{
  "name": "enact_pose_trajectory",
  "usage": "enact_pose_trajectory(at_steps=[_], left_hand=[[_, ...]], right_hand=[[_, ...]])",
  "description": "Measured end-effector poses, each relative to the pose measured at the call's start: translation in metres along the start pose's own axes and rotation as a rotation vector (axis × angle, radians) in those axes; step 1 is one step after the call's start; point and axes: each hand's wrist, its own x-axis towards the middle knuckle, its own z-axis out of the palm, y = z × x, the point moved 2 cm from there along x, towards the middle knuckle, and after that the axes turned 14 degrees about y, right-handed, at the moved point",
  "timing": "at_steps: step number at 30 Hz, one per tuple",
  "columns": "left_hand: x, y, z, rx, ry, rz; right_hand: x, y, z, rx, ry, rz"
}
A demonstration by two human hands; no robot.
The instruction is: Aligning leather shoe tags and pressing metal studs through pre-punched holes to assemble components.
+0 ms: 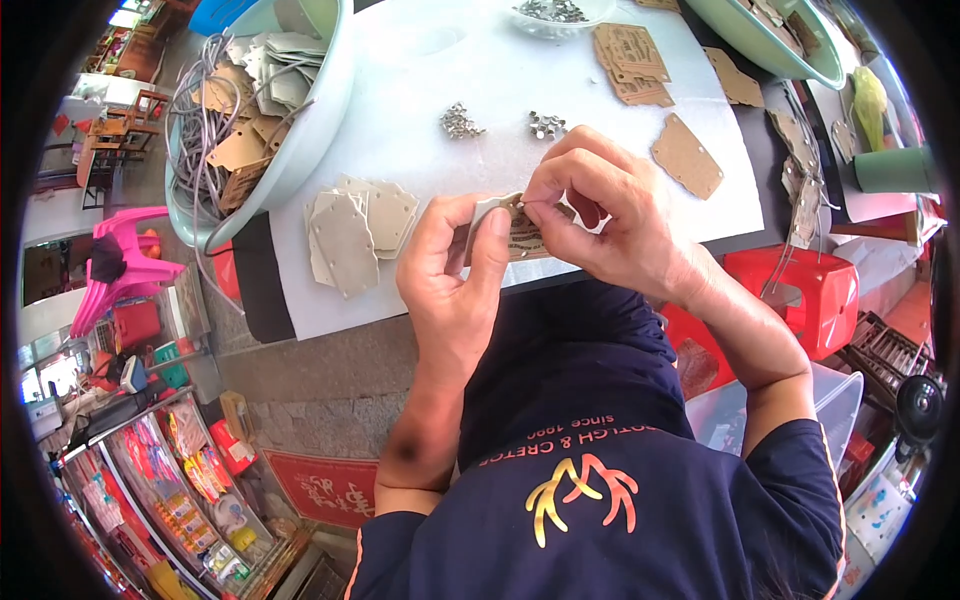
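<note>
L hand (450,262) grips card (527,238) nr middle of surface's (400,95) near edge; R hand (622,212) pinch closed at card's top, contents can't tell. Risk: slack L grip, card slips off edge.

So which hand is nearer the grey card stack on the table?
Left. The left hand is just to the right of the grey card stack; the right hand is farther right, beyond the left hand.

Your head-worn fisheye looks steeply down from near above the grip of your left hand (455,270) and right hand (615,210), its wide view spanning your shirt (690,480) nearside and tabletop (390,115) beyond.
</note>
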Motion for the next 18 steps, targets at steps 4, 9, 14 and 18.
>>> enact_pose_trajectory(at_steps=[4,9,14,18], left_hand=[[-0.0005,0.0001,0.0010,0.016,0.001,0.059],[-0.0008,-0.0002,0.0012,0.045,-0.003,0.099],[-0.0013,-0.0010,0.0011,0.126,0.011,0.171],[-0.0016,-0.0017,0.0030,0.134,0.012,0.220]], right_hand=[[-0.0021,0.0008,0.0025,0.007,0.024,-0.062],[-0.0037,-0.0016,0.0033,-0.015,0.054,-0.071],[-0.0041,-0.0053,0.0035,-0.012,0.055,0.044],[-0.0078,-0.0010,0.0057,0.078,0.059,0.119]])
